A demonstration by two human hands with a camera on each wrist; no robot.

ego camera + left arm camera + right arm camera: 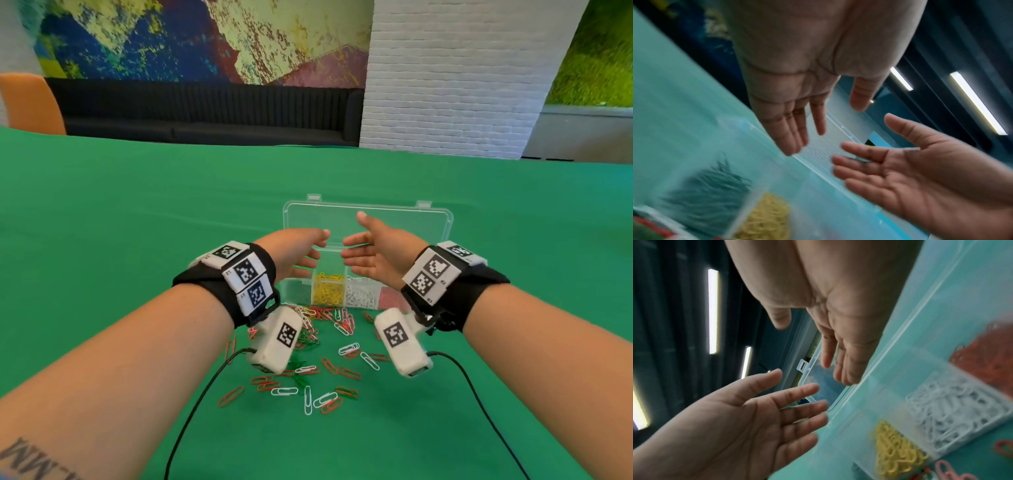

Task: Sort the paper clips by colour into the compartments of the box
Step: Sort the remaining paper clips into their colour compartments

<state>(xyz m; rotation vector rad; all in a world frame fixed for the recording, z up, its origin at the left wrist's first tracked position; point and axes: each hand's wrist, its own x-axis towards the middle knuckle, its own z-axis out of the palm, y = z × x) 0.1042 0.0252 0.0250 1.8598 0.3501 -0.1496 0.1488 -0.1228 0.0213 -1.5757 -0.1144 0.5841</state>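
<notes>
Paper clips, loose: red, white and green ones (322, 373) lie scattered on the green table (102, 212), on the near side of the box, between the two forearms.
Box: clear plastic (298, 293), its lid (404, 222) swung back and standing on the far side; it sits in the middle of the table, beyond the loose pile.
Yellow clips: a heap (329, 287) in one middle compartment, also seen from the right wrist (894, 449).
White clips: a heap (362, 293) in the compartment just right of the yellow ones.
Red clips: a heap (392, 296) in the compartment at the right end, partly hidden behind the right wrist strap.
Green clips: a blurred dark-green heap (715, 183) in the compartment left of the yellow ones, seen from the left wrist.
Left hand: (301, 251) raised over the box, palm turned inward to the right, fingers straight and spread, holding nothing.
Right hand: (376, 250) raised over the box, palm turned inward to the left, fingers relaxed and wide, thumb up, holding nothing.
Hands together: fingertips face each other with a narrow gap, not touching.
Wrist bands: black straps with white marker blocks (245, 274) on both wrists, each with a cable trailing over the table.
</notes>
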